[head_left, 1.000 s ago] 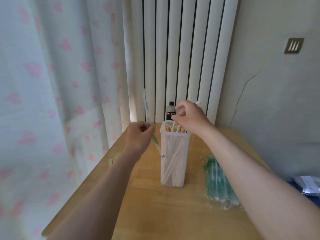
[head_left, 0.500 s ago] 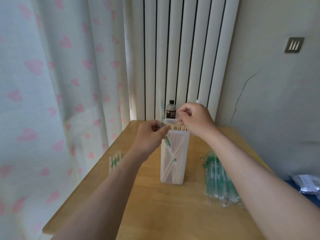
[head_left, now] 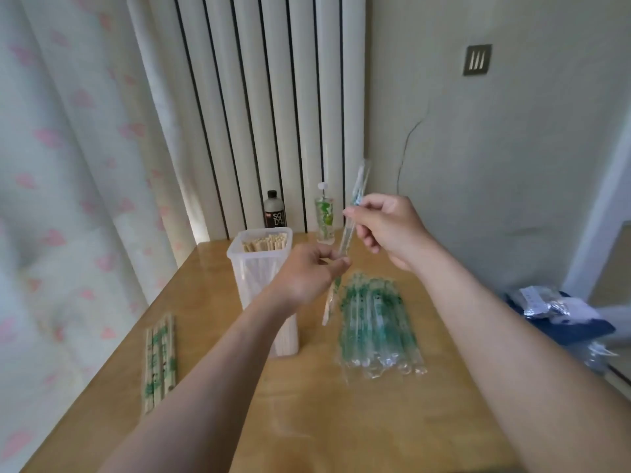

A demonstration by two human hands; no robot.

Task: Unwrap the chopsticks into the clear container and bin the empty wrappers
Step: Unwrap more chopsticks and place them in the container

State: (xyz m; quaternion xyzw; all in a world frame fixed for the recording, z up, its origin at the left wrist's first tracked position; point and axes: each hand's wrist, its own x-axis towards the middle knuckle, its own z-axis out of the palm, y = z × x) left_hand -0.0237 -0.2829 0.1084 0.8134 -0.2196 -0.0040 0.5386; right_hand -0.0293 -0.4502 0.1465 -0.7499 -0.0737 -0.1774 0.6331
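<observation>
Both hands have come away from the mouth of the clear container (head_left: 251, 278), centre frame, where unwrapped chopsticks (head_left: 264, 242) stand bundled. They now share one wrapper (head_left: 358, 186), slanted, right of the container. Left hand (head_left: 312, 273) pinches its lower part. Right hand (head_left: 389, 230) pinches higher up, fingers curled.

The wrapper looks empty, so that pair is likely delivered. It hangs over the pile of spent wrappers (head_left: 375, 329) on the tabletop (head_left: 307, 421). Binning is not yet done. Wrapped pairs (head_left: 158, 356) wait lower left.

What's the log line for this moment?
left hand pinches clear green-printed plastic wrapper | right hand pinches it higher | clear plastic container holds wooden chopsticks
</observation>
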